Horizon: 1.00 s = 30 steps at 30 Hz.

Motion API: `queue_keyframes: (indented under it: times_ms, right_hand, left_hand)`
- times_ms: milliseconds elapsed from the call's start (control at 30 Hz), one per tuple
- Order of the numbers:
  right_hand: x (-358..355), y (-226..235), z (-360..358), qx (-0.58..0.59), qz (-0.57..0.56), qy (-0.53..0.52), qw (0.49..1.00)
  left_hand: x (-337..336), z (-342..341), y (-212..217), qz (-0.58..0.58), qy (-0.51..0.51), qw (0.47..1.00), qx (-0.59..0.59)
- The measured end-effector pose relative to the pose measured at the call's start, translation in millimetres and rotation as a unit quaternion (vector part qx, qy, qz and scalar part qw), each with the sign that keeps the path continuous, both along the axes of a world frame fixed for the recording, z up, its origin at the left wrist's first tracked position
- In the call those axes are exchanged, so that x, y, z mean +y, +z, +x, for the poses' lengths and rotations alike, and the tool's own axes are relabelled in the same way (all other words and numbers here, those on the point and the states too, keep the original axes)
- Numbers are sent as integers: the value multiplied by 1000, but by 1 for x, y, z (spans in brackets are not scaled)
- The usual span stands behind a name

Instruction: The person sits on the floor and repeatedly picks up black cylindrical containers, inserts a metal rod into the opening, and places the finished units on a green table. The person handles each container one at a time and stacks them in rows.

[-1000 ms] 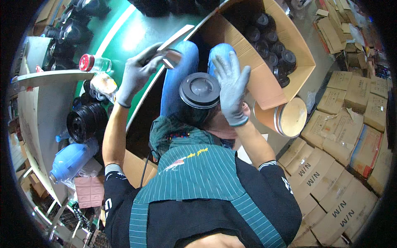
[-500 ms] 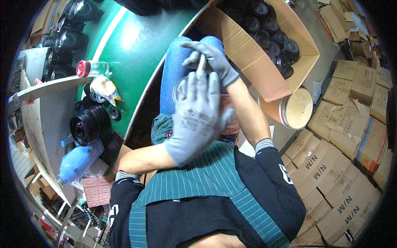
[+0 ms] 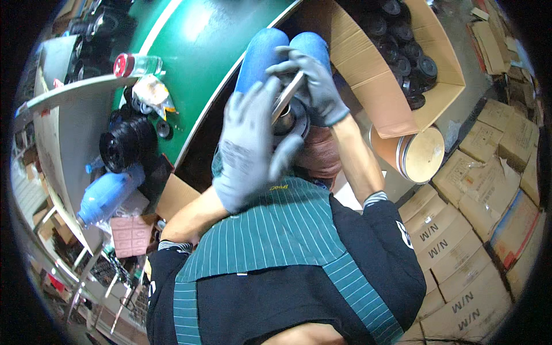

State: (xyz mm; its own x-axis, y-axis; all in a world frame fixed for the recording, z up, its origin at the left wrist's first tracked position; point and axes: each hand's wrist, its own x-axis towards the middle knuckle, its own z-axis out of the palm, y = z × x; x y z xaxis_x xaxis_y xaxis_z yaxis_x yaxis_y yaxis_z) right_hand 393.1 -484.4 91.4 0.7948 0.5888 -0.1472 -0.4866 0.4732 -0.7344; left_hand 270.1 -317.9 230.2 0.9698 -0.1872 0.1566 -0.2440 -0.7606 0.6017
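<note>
In a grey knit glove, my left hand (image 3: 247, 144) is raised over my lap, its fingers stretched out and the thumb apart; it is slightly blurred. My gloved right hand (image 3: 315, 86) is closed round the upper end of a flat light-coloured bar (image 3: 288, 95), which slants down toward my left hand. Under the bar, between my thighs, lies a round dark part (image 3: 299, 119) with a metal-looking centre, partly covered by my left hand. Whether the bar's lower end touches that part, I cannot tell.
A green table (image 3: 201, 52) lies at the left, bearing a red-lidded jar (image 3: 138, 65), a plastic bag (image 3: 152, 93) and stacked black rings (image 3: 127, 145). An open carton (image 3: 443, 86) of black round parts stands at the right, near a drum (image 3: 424, 154) and stacked boxes (image 3: 477, 190).
My left hand has shifted left, off the round part, uncovering some of it. The bar now leans more and shows more of its length. The whole view has shifted slightly.
</note>
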Motion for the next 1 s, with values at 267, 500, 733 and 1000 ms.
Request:
queue_keyframes:
  times_ms: [267, 500, 733, 1000]
  right_hand:
    - [-44, 53, -73, -33, 162, -35, 986]
    - [-48, 98, -54, -558, -125, 150, 807]
    - [0, 128, -63, -624, -187, 307, 694]
    - [66, 126, -41, -605, -176, 238, 739]
  left_hand:
    - [62, 66, -54, -245, 15, 967, 74]
    - [52, 131, -79, -356, -164, 848, 356]
    - [-5, 177, -115, -330, -261, 806, 417]
    - [-16, 200, -139, -316, -343, 822, 327]
